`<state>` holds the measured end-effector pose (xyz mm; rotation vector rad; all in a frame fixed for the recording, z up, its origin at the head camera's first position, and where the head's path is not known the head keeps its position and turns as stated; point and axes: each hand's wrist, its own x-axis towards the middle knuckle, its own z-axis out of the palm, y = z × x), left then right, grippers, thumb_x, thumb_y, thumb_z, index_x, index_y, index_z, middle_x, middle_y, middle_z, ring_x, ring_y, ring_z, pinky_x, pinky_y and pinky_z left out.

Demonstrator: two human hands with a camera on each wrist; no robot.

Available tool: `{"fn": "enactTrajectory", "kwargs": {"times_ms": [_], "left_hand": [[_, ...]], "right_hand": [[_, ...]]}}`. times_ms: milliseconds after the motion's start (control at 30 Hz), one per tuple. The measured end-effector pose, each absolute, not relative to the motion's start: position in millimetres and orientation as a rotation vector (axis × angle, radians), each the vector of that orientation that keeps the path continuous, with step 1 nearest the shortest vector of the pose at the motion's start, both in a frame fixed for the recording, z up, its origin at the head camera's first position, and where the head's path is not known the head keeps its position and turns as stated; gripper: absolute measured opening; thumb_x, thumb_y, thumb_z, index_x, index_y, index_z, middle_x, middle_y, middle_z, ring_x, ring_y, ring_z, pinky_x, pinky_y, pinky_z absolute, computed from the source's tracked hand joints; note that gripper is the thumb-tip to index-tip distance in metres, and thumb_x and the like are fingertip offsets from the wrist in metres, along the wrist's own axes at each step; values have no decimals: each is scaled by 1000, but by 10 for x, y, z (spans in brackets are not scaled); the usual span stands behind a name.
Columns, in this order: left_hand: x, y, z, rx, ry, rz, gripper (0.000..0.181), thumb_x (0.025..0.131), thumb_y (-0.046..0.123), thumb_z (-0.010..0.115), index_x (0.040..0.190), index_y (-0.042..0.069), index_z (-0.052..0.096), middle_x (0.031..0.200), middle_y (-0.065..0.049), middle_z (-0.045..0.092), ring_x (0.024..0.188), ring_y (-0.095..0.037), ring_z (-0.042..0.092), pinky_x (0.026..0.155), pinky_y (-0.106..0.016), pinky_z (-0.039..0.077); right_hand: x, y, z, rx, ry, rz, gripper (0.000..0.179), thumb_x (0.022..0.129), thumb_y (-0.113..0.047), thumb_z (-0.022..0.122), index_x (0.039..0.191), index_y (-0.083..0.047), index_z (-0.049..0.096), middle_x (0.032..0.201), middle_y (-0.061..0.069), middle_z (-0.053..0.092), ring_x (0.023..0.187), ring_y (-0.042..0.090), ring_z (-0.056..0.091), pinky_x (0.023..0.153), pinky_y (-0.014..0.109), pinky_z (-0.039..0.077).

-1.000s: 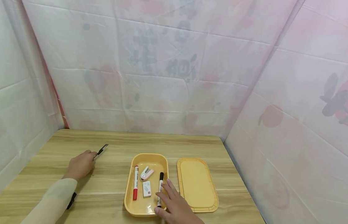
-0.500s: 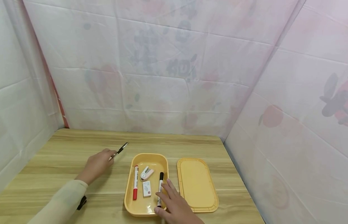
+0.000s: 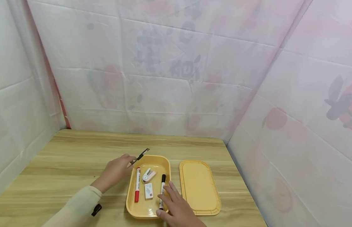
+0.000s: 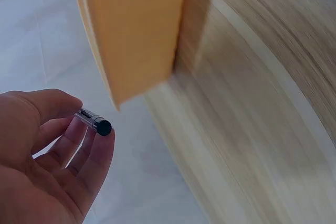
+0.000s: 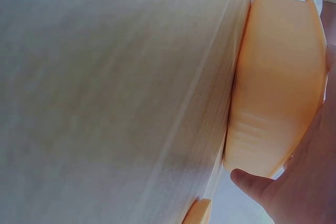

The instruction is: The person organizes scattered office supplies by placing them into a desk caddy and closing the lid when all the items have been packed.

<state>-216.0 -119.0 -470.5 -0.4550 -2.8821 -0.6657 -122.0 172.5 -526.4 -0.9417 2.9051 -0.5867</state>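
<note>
A slim pen (image 3: pixel 140 156) with a black grip is pinched between thumb and fingers of my left hand (image 3: pixel 116 171), above the far left corner of the yellow box (image 3: pixel 161 167). In the left wrist view, the pen's dark end (image 4: pixel 103 127) points toward the camera, close to the box wall (image 4: pixel 136 40). My right hand (image 3: pixel 178 208) rests over the box's near right rim with fingers spread, partly covering a black-capped marker (image 3: pixel 163 179). Also inside lie a red-capped marker (image 3: pixel 137 186), a small pink-and-white stapler (image 3: pixel 148 176) and a white eraser (image 3: pixel 148 191).
A flat yellow lid (image 3: pixel 199 189) lies on the wooden table (image 3: pixel 79 154) just right of the box. White printed sheets (image 3: pixel 158 94) hang behind and on both sides. A black strap piece (image 3: pixel 96 209) shows by the left sleeve.
My left hand has carried the pen rightward from the left part of the table to the box's far left corner. The right hand and the things in the box have stayed put.
</note>
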Motion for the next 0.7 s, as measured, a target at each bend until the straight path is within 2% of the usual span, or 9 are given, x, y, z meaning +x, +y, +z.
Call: {"fn": "enactTrajectory", "kwargs": {"times_ms": [167,333,500,600,700], "left_hand": [[-2091,-1055,-4646,-463,-2873,-661,28,91,23,64,117,14,67,103,2,65,84,-10,62,68,-35,53],[-2030,-936,-4631,-452,-2891,-743,31,89,19,67,119,13,66,99,3,63,73,-6,54,60,-26,47],[-2024,-837,-4717,-449,-2895,-796,30,88,15,66,118,13,66,100,3,63,78,-7,56,67,-28,51],[-2012,-784,-4756,-452,-2898,-837,31,88,15,67,118,9,66,101,1,63,84,-9,59,74,-32,53],[-1982,-725,-4775,-456,-2917,-908,32,88,13,67,118,5,65,102,-2,63,85,-12,59,74,-32,53]], "right_hand": [[-1220,1718,-5267,-967,2928,-580,49,97,-54,40,137,-26,51,155,2,27,147,25,5,94,61,42],[-1223,1717,-5276,-967,2923,-587,50,97,-54,40,137,-26,50,156,2,26,147,24,4,94,62,41],[-1220,1717,-5281,-962,2922,-597,50,98,-54,39,137,-26,50,156,2,25,147,24,3,91,62,43],[-1220,1722,-5280,-959,2927,-593,49,98,-54,39,137,-27,50,156,2,25,147,24,3,91,61,44],[-1223,1725,-5278,-962,2926,-582,50,98,-55,38,137,-27,50,156,1,25,147,24,3,91,60,45]]}}
